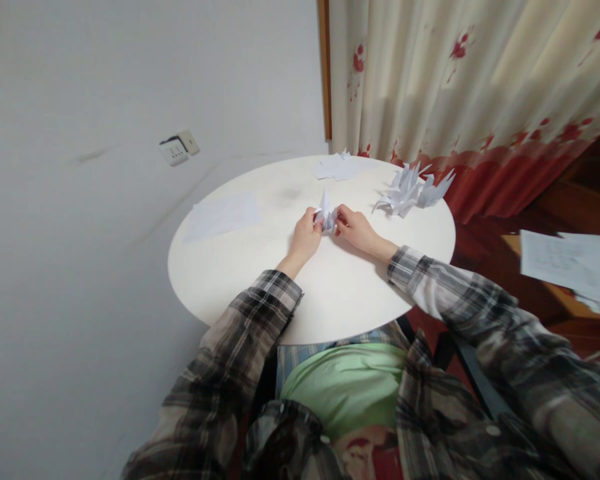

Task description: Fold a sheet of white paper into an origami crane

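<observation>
A folded white paper crane [325, 208] is held up over the middle of the round white table [230, 273], one point of it standing upward. My left hand [306, 237] pinches its left side, thumb and fingers closed on the paper. On the other side, the fingertips of my right hand [354, 228] are pinched on its right edge. Part of the paper is hidden behind my fingers.
Several finished paper cranes [405, 190] lie clustered at the table's right. Flat white sheets [223, 215] rest at the left, and smaller paper pieces [337, 167] at the back. A wall stands close on the left; printed papers [565, 263] lie on furniture at the right.
</observation>
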`<state>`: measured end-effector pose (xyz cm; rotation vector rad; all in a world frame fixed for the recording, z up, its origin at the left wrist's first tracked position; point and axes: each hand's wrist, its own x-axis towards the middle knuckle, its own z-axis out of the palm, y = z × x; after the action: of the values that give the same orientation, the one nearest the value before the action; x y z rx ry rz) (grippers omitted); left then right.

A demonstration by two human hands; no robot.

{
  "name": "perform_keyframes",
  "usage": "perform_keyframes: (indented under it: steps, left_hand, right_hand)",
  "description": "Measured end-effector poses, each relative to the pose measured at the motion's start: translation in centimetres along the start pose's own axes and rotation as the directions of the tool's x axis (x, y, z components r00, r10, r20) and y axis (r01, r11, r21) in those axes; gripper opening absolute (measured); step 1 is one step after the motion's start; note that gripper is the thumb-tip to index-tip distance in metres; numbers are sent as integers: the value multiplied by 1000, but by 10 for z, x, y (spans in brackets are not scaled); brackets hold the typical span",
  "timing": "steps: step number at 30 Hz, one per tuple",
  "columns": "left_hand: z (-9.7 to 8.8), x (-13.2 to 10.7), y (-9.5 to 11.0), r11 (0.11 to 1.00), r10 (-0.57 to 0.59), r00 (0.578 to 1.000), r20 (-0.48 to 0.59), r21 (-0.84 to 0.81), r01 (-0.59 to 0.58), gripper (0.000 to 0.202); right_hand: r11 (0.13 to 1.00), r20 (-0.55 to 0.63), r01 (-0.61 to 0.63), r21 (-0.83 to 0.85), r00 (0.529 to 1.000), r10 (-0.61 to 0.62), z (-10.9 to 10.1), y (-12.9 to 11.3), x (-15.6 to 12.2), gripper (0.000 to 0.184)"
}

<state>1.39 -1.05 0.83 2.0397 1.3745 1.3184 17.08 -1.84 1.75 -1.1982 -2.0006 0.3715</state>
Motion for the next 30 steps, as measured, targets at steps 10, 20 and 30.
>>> perform_keyframes:
  steps: [10, 20, 30]
  left_hand:
    - [2, 1, -4, 999, 22, 999, -44, -31, -23, 9]
    - [2, 0, -2, 997, 74, 997, 9, -35, -74, 9]
    - [3, -1, -1, 993, 67, 996, 54, -100, -61, 10]
  right_hand:
    - [993, -63, -14, 115, 998, 22, -1, -5, -1, 14]
    - [998, -38, -36, 45, 999, 38, -4, -9, -2, 16]
    - [995, -18, -56, 80, 998, 58, -7, -13, -3, 17]
